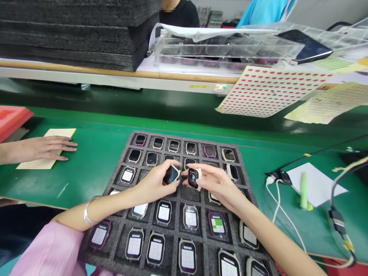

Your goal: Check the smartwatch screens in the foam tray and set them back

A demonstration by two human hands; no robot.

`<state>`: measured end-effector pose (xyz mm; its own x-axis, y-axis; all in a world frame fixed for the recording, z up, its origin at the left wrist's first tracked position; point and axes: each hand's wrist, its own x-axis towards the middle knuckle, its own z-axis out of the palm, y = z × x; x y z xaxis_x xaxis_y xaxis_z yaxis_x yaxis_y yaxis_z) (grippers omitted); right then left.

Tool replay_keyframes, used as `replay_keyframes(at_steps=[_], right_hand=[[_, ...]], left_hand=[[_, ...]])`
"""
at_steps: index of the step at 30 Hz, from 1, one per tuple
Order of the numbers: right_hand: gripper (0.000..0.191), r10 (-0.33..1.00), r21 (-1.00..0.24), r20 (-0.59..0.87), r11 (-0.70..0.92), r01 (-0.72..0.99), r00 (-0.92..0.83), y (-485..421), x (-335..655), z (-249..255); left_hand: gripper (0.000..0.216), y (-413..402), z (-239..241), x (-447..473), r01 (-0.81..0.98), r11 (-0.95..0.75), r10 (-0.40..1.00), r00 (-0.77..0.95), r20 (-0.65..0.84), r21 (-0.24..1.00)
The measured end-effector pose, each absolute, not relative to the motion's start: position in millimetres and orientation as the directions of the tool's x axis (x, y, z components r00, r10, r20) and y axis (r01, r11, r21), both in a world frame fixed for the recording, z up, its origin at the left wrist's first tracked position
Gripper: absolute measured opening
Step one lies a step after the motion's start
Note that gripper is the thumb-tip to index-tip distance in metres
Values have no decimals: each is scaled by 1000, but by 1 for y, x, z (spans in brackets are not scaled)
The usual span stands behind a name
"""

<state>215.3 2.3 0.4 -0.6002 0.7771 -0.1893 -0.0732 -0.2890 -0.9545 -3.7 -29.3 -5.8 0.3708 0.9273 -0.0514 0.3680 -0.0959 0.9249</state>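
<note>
Over the middle of a dark grey foam tray [202, 238], my left hand [156, 182] grips a smartwatch case [171, 175] between thumb and fingers, its screen dark with a bluish glow. Close by on the right, my right hand [217, 182] pinches a second smartwatch case [193, 178], whose dark screen is lit with small marks. The two watches are near each other but apart. Beneath them the tray's square pockets hold many strapless watch cases, beige and purple. Nearer pockets show lit white screens, such as a beige watch [163, 212]; the far rows are mostly dark. My forearms hide some pockets.
A co-worker's hand [54, 148] rests on a yellow sticker sheet [61, 133] at left. Black foam blocks [66, 34], clear plastic trays [230, 50] and a phone [306, 46] occupy the shelf. Red-dotted sticker sheet [270, 90] hangs over its edge. Cables [280, 205] and a green marker [304, 189] lie right.
</note>
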Motion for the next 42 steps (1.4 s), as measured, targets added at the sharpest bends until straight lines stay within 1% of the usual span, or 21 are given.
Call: replay_keyframes(at_steps=[5, 9, 11, 15, 20, 28, 33, 39, 42], right_hand=[[38, 786, -958, -185, -279, -70, -590, 3, 216, -2], [40, 798, -960, -228, -281, -10, -557, 0, 216, 1], [41, 807, -960, -240, -281, 8, -540, -1, 217, 2], [39, 812, -963, -226, -271, -3, -538, -2, 217, 4], [39, 804, -962, -232, -274, 5, -547, -3, 218, 3], [41, 797, -960, -234, -280, 3, -556, -4, 219, 4], [39, 782, -953, -246, -302, -3, -572, -4, 219, 5], [39, 779, -958, -218, -285, -22, -587, -3, 219, 4], [38, 778, -959, -222, -284, -14, -588, -3, 219, 3]], left_hand=[[40, -29, -5, -4, 354, -104, 921, 387, -44, 929], [34, -28, -4, -6, 399, -126, 917, 395, -46, 908], [35, -29, -4, -7, 406, -121, 916, 397, -56, 906], [35, -29, -4, -6, 377, -125, 923, 384, -32, 918], [35, -29, -2, -6, 369, -97, 925, 375, -53, 924], [36, -30, 0, -8, 367, -125, 922, 387, -29, 922], [33, -29, 0, -8, 357, -138, 915, 403, -19, 924], [40, -28, -3, -8, 329, -124, 914, 405, -21, 936], [37, -28, -2, -8, 340, -123, 913, 407, -28, 932]])
